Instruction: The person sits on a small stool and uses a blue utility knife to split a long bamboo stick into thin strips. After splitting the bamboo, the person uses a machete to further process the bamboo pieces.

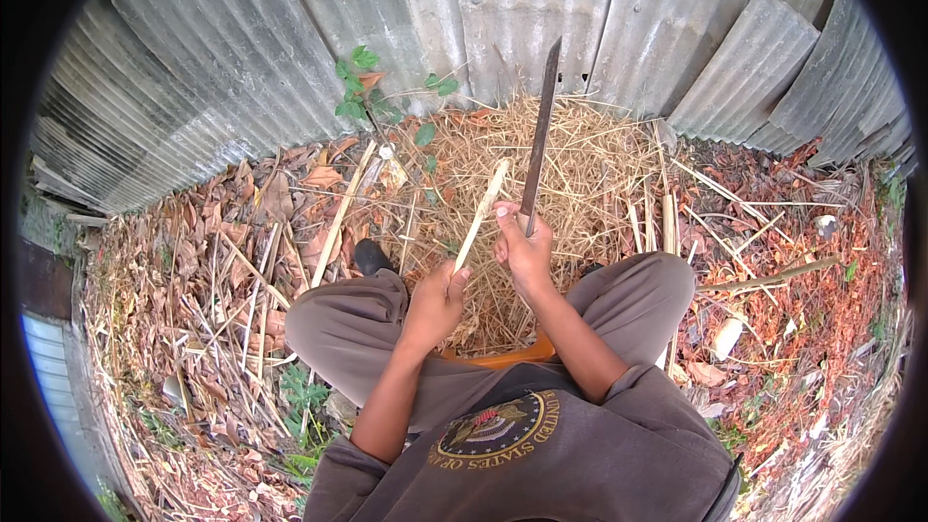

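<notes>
In my left hand (437, 304) I grip the lower end of a pale split stick (480, 216), perhaps bamboo, which slants up and away to the right. My right hand (525, 249) is closed round the handle of a long dark machete (543, 130), its blade pointing up toward the metal wall. The handle is mostly hidden in my fist. My right thumb lies close to the stick's upper part; whether it touches I cannot tell. Beneath both hands spreads a heap of thin straw-coloured shavings (590, 169).
A corrugated metal wall (536, 0) curves across the far side. Split strips (343, 217) lie left of the heap, and more strips (669, 222) lie to its right. A leafy green plant (353, 92) grows by the wall. Dry leaves (275, 198) cover the ground. An orange seat (517, 356) shows beneath me.
</notes>
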### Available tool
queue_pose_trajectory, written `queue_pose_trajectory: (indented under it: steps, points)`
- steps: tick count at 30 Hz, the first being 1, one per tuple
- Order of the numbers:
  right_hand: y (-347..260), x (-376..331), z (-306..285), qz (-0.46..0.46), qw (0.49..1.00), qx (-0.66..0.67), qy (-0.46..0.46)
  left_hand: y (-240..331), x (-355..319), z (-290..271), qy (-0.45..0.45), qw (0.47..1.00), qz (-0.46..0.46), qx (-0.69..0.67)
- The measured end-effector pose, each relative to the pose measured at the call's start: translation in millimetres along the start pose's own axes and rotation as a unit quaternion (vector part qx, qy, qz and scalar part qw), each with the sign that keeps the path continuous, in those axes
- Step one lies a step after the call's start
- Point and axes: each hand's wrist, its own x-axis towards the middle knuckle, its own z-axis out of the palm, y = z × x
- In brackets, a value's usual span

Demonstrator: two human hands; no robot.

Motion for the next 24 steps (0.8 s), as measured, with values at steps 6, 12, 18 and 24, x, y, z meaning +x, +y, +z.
queue_pose_trajectory:
  steps: [6, 12, 18, 24]
  points:
    - [2.8, 14.3, -17.9, 0.041, 0.999, 0.024, -0.005, -15.6, -18.4, 13.4, -0.011, 0.996, -0.025, -0.085]
    - [-8.6, 21.4, -24.4, 0.112, 0.988, 0.102, 0.001, -9.4, -27.0, 3.9, -0.142, 0.901, -0.249, -0.327]
    - [-7.6, 39.9, -37.2, 0.114, 0.977, 0.178, 0.035, -17.4, -31.7, 9.0, -0.153, 0.858, -0.299, -0.388]
    - [-46.7, 89.6, -118.9, -0.111, 0.960, 0.106, 0.233, -45.9, -68.0, -17.6, -0.051, 0.868, -0.332, -0.365]
